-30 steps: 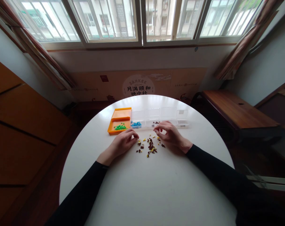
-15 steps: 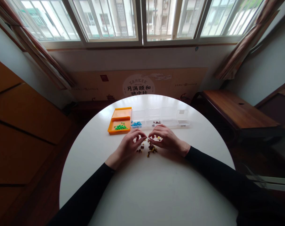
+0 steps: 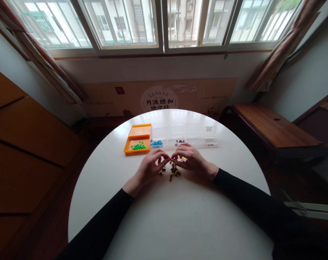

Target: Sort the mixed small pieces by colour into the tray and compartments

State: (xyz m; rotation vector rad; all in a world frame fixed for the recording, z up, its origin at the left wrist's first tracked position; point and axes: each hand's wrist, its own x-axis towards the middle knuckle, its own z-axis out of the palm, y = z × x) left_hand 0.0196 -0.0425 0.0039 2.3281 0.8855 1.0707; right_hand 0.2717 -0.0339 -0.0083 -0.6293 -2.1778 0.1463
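Over the middle of a white round table [image 3: 164,216], my left hand [image 3: 153,162] and my right hand [image 3: 189,157] meet fingertip to fingertip. Both are closed in a pinch, and whatever lies between the fingers is too small to make out. Just below the fingertips lies a loose pile of small dark brown and yellow pieces [image 3: 175,171], a few of them partly covered by my hands. Behind my left hand stands an open orange box [image 3: 126,150] with small green pieces [image 3: 139,146] in it.
A clear plastic compartment box [image 3: 194,141] with raised lids stands behind my hands. It holds blue pieces [image 3: 156,143] in the left compartment and dark brown pieces [image 3: 180,141] nearer the middle. A wooden bench [image 3: 277,124] is beyond the table at the right.
My left hand has shifted slightly to the right, so its fingertips now touch those of my right hand. My right hand has barely moved.
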